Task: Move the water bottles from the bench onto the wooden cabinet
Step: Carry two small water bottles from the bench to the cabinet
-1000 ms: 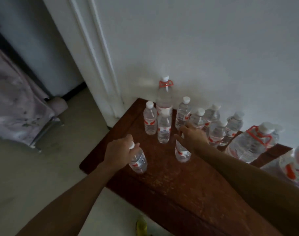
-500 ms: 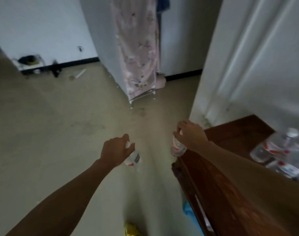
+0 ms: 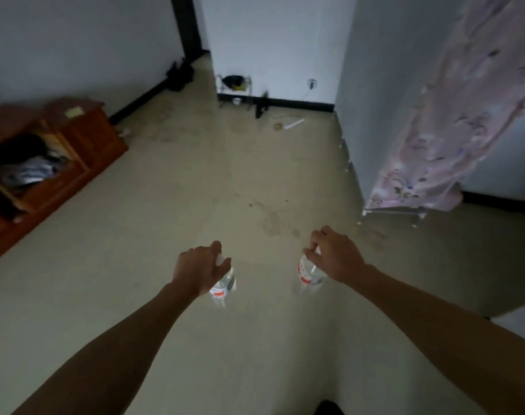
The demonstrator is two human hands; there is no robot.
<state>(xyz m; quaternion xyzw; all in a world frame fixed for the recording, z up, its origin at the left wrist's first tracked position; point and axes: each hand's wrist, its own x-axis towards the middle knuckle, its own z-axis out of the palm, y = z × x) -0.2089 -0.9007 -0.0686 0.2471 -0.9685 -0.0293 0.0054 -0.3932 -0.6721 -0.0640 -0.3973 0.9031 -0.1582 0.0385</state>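
Observation:
My left hand grips a small clear water bottle by its white cap, and the bottle hangs below my fingers over the floor. My right hand holds a second small bottle with a red label by its top in the same way. A low reddish wooden cabinet stands at the far left against the wall, well away from both hands. The bench with the other bottles is out of view.
A pink patterned cloth hangs over a metal rack at the right. A small wire stand and scattered bits lie by the far wall. Beige floor stretches between me and the cabinet, whose open shelves hold dark items.
The view has swung left, away from the dark wooden surface with the bottles, which left the frame. The wooden cabinet has come into view at the left. Both hands still carry their bottles.

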